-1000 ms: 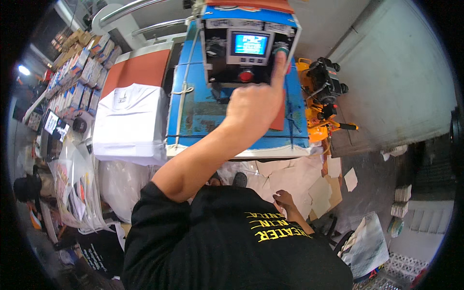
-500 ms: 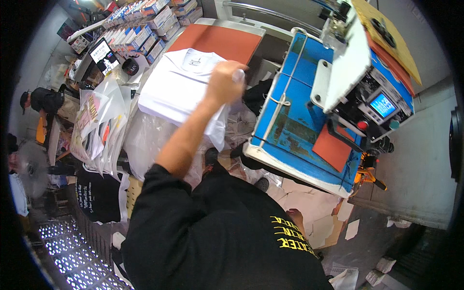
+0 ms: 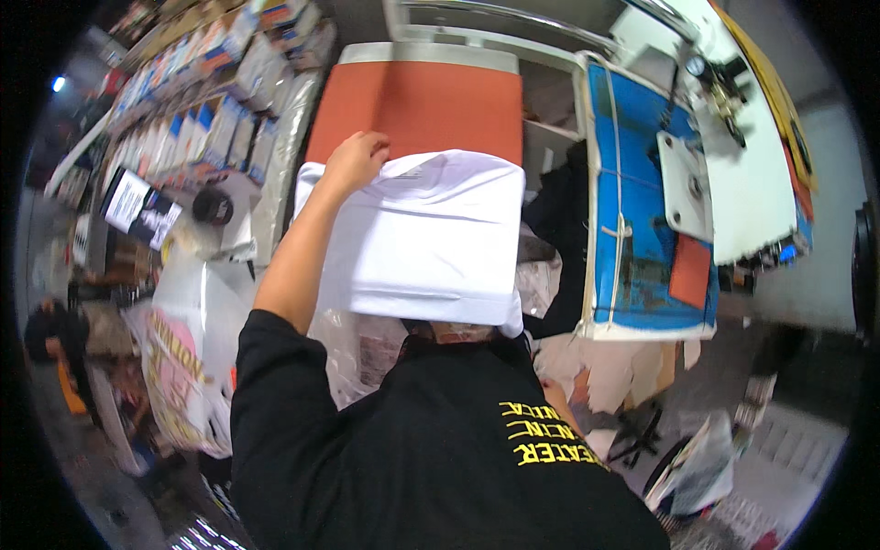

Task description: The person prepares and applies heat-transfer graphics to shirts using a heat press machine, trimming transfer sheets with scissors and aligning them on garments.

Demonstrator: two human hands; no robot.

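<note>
A white T-shirt (image 3: pixel 431 243) lies on a flat platen, its neckline toward the far side and its near edge hanging close to my body. My left hand (image 3: pixel 356 163) is at the shirt's far left shoulder, beside the collar. Its fingers are curled in and appear to grip the fabric, which is rumpled there. Beyond the shirt, the bare orange-red pad (image 3: pixel 449 96) of the platen shows. Of my right arm only a little skin shows beside my black shirt; the right hand is hidden.
To the right stands a blue board (image 3: pixel 632 275) tied with cord, below a heat press head (image 3: pixel 752 174). Boxes (image 3: pixel 197 137) are stacked at the far left, near a dark mug (image 3: pixel 213 205). Clear plastic bags (image 3: pixel 206 302) hang at the left. A metal rail (image 3: pixel 513 14) runs behind the platen.
My left hand has moved from the shirt's right side to its far left shoulder. The view has turned, so the shirt now faces me squarely.
</note>
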